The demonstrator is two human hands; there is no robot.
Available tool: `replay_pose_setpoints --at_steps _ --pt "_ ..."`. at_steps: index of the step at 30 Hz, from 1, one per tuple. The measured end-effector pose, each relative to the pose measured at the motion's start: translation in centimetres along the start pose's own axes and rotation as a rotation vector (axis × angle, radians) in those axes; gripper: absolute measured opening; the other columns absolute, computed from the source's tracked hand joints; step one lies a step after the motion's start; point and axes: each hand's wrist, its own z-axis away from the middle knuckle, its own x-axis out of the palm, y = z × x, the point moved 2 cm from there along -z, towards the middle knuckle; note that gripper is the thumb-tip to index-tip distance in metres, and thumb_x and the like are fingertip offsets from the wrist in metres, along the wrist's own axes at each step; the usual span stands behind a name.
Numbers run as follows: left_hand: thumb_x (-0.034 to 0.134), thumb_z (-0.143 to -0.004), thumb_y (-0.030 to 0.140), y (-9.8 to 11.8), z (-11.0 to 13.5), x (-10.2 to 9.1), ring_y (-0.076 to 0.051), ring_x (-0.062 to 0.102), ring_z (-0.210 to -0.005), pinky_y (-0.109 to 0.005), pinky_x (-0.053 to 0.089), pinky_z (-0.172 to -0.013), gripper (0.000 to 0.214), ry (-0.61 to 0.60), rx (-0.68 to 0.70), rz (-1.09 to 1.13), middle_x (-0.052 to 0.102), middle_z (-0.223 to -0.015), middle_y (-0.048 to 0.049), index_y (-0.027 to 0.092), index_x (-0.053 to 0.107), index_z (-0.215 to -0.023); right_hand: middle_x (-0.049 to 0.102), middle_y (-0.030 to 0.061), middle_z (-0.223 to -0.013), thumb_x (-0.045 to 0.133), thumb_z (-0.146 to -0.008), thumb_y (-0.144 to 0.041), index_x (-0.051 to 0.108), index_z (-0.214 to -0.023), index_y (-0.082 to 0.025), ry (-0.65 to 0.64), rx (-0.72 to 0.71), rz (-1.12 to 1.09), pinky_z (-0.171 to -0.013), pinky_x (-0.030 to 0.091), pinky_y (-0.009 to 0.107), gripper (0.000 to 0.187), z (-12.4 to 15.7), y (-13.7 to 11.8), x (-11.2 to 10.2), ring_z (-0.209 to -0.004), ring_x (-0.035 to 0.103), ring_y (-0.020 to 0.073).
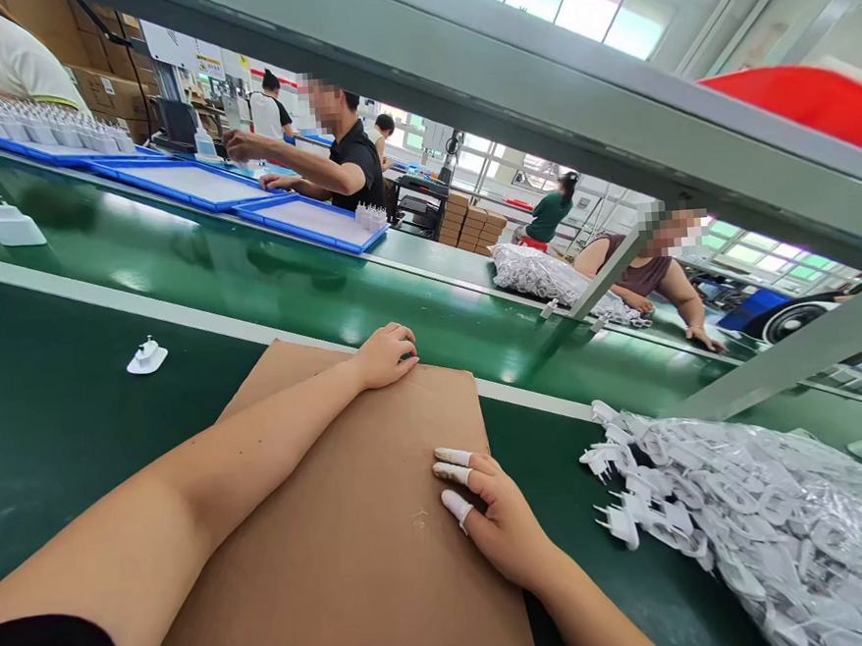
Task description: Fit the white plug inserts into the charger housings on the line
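- The long green bench (55, 428) runs from near left to far right, with a glossy green conveyor belt (265, 275) just beyond a pale strip along its far side.
- A flat brown cardboard sheet (359, 554) lies on the bench right in front of me, its far edge close to the pale strip; both my hands rest on it.
- To the right of the cardboard, apart from it, sits a big heap of white plug adapters in clear plastic wrapping (770, 526), a few loose ones spilling toward my right hand.
- On the far side of the belt lie shallow blue trays with white insides (306, 223); the far-left one carries rows of small white parts.
- Three co-workers stand or lean at the far side, one in a black shirt (361, 165) with arms stretched over the trays.
- My left hand (389, 353) lies on the far edge of the cardboard, fingers loosely curled, holding nothing.
- My right hand (493, 515) lies flat on the cardboard's right edge, fingers spread a little, white finger cots (454, 503) on three fingertips, gripping nothing.
- A single small white plug part (147, 357) lies on the bench to the left, well apart from the cardboard.
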Motion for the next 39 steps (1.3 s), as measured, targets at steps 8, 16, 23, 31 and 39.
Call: replay_pose_setpoints --at_steps 8,16,23,31,39 --pt "0.058 -0.102 0.037 -0.08 -0.08 0.11 -0.033 0.06 -0.125 -0.054 0.05 -0.111 0.029 -0.002 0.001 0.007 0.07 -0.127 -0.0132 0.02 0.081 -0.099 0.07 0.0098 -0.149 0.062 -0.104 -0.025 0.076 -0.137 -0.031 0.012 -0.012 0.009 -0.122 0.051 0.057 0.036 -0.08 -0.15 -0.09 -0.141 0.064 0.0293" --pt "0.059 -0.102 0.036 -0.12 -0.09 0.2 -0.033 0.061 -0.124 -0.054 0.05 -0.11 0.027 0.007 0.001 0.011 0.07 -0.126 -0.0132 0.02 0.081 -0.099 0.07 0.0112 -0.148 0.063 -0.103 -0.025 0.076 -0.135 -0.03 0.022 -0.026 0.022 -0.12 0.053 0.057 0.036 -0.16 -0.26 -0.16 -0.139 0.066 0.0298" --pt "0.06 -0.102 0.036 -0.1 -0.11 0.12 -0.034 0.061 -0.123 -0.053 0.051 -0.109 0.027 0.002 0.003 0.01 0.07 -0.125 -0.0128 0.02 0.081 -0.098 0.07 0.0106 -0.148 0.062 -0.103 -0.026 0.076 -0.136 -0.03 0.012 -0.016 0.019 -0.12 0.052 0.057 0.035 -0.08 -0.3 -0.17 -0.14 0.065 0.0295" --pt "0.059 -0.102 0.036 -0.25 -0.04 0.15 -0.033 0.06 -0.123 -0.053 0.051 -0.11 0.028 -0.001 -0.001 0.008 0.07 -0.125 -0.0127 0.021 0.082 -0.099 0.07 0.0099 -0.149 0.063 -0.103 -0.025 0.076 -0.137 -0.031 0.009 -0.013 0.021 -0.12 0.053 0.057 0.037 -0.07 -0.34 -0.22 -0.14 0.065 0.0298" --pt "0.057 -0.103 0.038 -0.34 -0.06 0.31 -0.033 0.06 -0.123 -0.053 0.051 -0.11 0.03 -0.008 0.001 0.004 0.07 -0.125 -0.0131 0.02 0.082 -0.1 0.07 0.0104 -0.149 0.062 -0.103 -0.025 0.076 -0.137 -0.031 0.0 -0.013 0.022 -0.121 0.052 0.058 0.037 -0.14 -0.44 -0.22 -0.141 0.064 0.03"
